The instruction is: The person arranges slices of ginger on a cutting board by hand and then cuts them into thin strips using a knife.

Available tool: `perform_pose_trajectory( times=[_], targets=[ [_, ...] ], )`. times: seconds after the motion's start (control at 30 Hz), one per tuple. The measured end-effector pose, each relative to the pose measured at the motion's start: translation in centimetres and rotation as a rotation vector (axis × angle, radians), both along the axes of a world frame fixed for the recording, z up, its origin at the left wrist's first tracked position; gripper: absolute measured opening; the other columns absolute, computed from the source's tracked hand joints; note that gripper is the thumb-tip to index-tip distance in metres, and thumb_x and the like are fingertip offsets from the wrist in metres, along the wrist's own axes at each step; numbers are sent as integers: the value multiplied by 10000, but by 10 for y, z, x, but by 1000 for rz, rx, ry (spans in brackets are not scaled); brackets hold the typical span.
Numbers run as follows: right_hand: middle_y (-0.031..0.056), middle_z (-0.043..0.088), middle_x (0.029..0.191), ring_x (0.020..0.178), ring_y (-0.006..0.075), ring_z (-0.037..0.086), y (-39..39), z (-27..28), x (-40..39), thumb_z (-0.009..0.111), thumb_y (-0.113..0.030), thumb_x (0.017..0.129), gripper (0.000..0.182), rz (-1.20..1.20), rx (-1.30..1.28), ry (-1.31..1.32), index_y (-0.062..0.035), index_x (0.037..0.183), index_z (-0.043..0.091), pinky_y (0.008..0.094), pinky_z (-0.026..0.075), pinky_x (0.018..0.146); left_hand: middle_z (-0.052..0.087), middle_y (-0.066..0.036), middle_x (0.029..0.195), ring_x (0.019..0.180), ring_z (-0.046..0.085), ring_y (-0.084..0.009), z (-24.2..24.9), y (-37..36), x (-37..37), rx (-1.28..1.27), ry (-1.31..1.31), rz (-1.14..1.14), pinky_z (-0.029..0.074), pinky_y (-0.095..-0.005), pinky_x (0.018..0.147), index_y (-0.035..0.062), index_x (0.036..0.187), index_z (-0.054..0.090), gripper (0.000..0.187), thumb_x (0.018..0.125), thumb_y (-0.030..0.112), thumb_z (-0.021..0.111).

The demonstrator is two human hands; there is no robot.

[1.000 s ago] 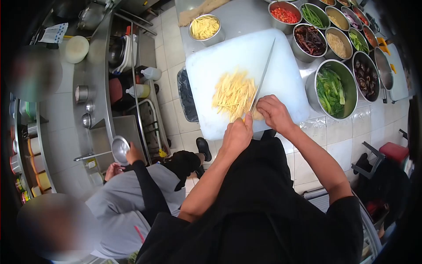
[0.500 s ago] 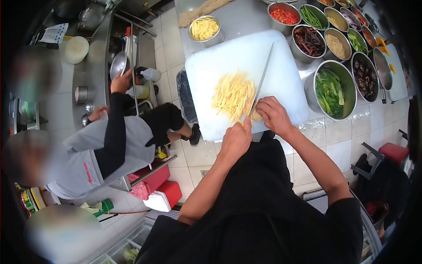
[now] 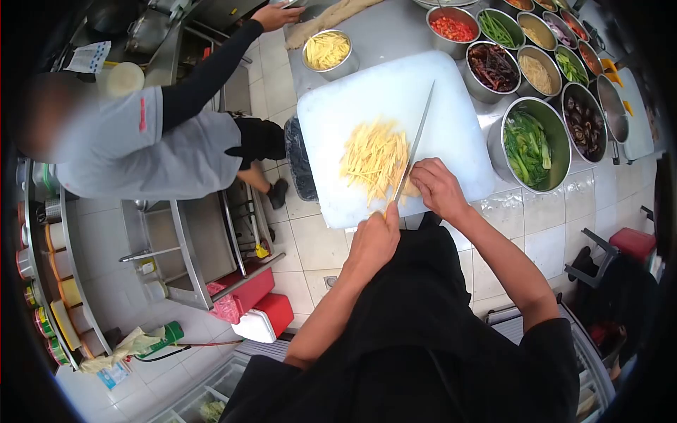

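On the white cutting board (image 3: 356, 92) lies a pile of thin pale yellow strips (image 3: 372, 161). My left hand (image 3: 374, 241) is closed round the handle of a long knife (image 3: 419, 137), near the board's front edge. The blade points away from me, along the right side of the pile. Against the other side of the blade, my right hand (image 3: 438, 187) has its fingertips curled over a pale yellow piece (image 3: 412, 188), which they partly hide.
A metal bowl (image 3: 341, 69) of yellow strips stands behind the board. Pots of leafy greens (image 3: 527, 148), dried chillies (image 3: 493, 67) and chopped red pepper (image 3: 455, 28) line its right. At left, a person in grey (image 3: 169, 141) reaches toward the counter's far end. A bin (image 3: 300, 158) stands by the counter.
The person in grey has moved toward the far end, arm now stretched to the counter's back. My left hand and the knife have drawn slightly toward me; my right hand stays nearly in place.
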State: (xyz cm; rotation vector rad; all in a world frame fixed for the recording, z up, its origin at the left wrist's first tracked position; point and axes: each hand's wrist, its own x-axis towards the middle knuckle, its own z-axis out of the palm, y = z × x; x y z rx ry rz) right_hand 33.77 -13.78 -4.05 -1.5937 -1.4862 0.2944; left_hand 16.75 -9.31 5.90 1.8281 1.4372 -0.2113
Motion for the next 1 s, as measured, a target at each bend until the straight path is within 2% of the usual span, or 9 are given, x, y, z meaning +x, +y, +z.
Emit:
perform_pose_trajectory(
  times=[0.13,0.2,0.27,0.33,0.43,0.57,0.67,0.8,1.0],
  targets=[
    [114,632,969,934,311,594,0,1,-2,664,24,795,143,-7,22,14,-12,932,641,387,511,788,595,-398,810,858,578,-572,10,-26,-28,-44,102,-6,451,-580,782,-106,834,614,611,1032,414,360],
    [129,634,955,917,324,597,-1,1,-1,675,30,798,131,-6,28,26,3,923,642,389,507,787,592,-392,791,857,578,-566,-15,-31,-31,-45,97,17,447,-591,765,-101,829,613,595,1030,403,370],
    [100,631,965,947,299,591,0,-2,0,656,16,797,150,4,24,6,-26,939,635,383,515,788,600,-412,840,869,589,-569,-45,-24,-23,75,-33,-41,464,-589,813,-98,872,607,615,1017,452,373],
    [102,630,959,946,300,592,2,-1,1,658,15,797,143,10,28,1,-24,932,632,383,515,789,600,-411,840,871,586,-573,-47,1,4,71,-51,-32,465,-588,814,-105,877,613,617,1016,447,376],
    [105,629,952,943,303,592,2,3,2,661,12,797,133,16,14,-9,-21,920,625,383,515,789,600,-411,838,876,583,-579,-24,11,12,43,-61,-21,467,-586,817,-114,872,619,620,1014,441,382],
    [107,628,947,940,303,595,0,0,-1,660,9,803,122,-5,13,-9,-19,916,626,378,516,790,601,-411,835,886,586,-575,-1,-14,-19,-5,36,-20,465,-586,822,-105,849,617,613,1011,441,392],
    [107,629,957,944,300,596,0,-1,-1,662,4,807,113,-4,28,-2,-20,913,631,375,516,792,603,-411,843,885,589,-571,-16,-30,-32,-44,80,19,462,-590,820,-101,846,618,609,1009,442,396],
    [110,629,971,950,298,596,2,-1,1,666,6,804,113,12,10,9,-17,911,635,378,518,788,607,-405,836,860,589,-575,-44,-5,-1,77,-69,-1,466,-591,806,-104,865,621,604,1014,432,386],
    [105,628,967,934,299,600,0,1,-1,673,14,797,144,-6,37,-20,-18,932,633,380,523,769,595,-399,835,893,572,-570,1,-8,-9,2,12,-24,445,-588,807,-119,836,614,605,1026,405,378]
  ],
)
